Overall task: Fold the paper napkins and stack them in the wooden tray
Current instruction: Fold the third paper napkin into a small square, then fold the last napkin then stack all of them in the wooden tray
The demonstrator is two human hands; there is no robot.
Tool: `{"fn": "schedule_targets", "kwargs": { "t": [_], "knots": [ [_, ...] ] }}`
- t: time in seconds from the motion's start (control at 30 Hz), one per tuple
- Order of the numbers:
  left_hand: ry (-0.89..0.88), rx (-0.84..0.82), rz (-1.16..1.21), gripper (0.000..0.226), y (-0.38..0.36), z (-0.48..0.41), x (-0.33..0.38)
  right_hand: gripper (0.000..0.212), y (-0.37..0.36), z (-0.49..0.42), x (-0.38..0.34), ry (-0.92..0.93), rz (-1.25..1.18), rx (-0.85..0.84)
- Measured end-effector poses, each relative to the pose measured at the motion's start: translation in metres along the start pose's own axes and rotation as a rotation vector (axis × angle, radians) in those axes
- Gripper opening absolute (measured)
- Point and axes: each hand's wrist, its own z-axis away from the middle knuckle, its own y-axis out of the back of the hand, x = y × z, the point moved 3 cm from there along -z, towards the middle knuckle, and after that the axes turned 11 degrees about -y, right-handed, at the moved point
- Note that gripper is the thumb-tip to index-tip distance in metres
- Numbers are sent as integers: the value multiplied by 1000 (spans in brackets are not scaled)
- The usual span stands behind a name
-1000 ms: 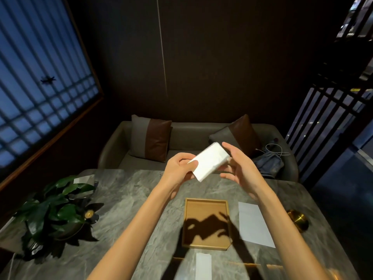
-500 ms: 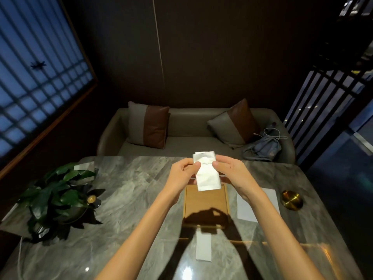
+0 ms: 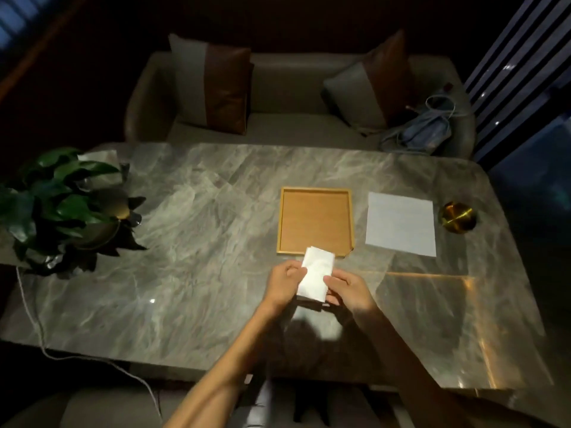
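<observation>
I have the folded napkin (image 3: 315, 274) pinched between both hands just below the centre of the frame: my left hand (image 3: 282, 284) grips its left edge with thumb and fingers closed on the paper, and my right hand (image 3: 347, 288) closes on its lower right edge the same way. The napkin is a narrow white strip, tilted a little to the right, and its upper end overlaps the near rim of the wooden tray (image 3: 315, 190) in the picture; whether it touches the rim I cannot tell. Something pale lies under the napkin's lower end, too dim to make out.

The tray sits right of centre on the marble table (image 3: 200, 227), its floor bare. Just to the right of it lies a flat white napkin (image 3: 401, 223), unfolded, apart from the tray. Further right, near the table's edge, stands a small brass round object (image 3: 458, 216). A green plant (image 3: 58, 202) fills the left side of the frame. A sofa with two cushions (image 3: 213, 88) runs across the top
</observation>
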Motion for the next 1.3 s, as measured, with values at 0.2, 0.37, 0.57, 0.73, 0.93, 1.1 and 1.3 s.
{"fn": "schedule_targets", "kwargs": {
  "t": [0.2, 0.37, 0.57, 0.73, 0.93, 1.1, 1.3],
  "knots": [
    [145, 44, 45, 15, -30, -11, -98, 23, 0, -54, 63, 104, 216, 223],
    [81, 36, 79, 13, -38, -35, -124, 28, -2, -93, 79, 113, 189, 223],
    [106, 153, -148, 18, -33, -51, -136, 32, 0, -112, 94, 140, 277, 303],
    [116, 22, -270, 14, -38, -62, -137, 26, -9, -113, 89, 277, 302, 254],
    [72, 24, -432, 20, -37, -67, -138, 24, -10, -122, 89, 345, 376, 253],
    [-20, 50, -568, 23, -38, -65, -129, 50, -11, -121, 90, 218, 362, 317],
    [87, 229, -702, 35, -35, -46, -112, 46, 5, -120, 94, 58, 253, 352]
  ]
}}
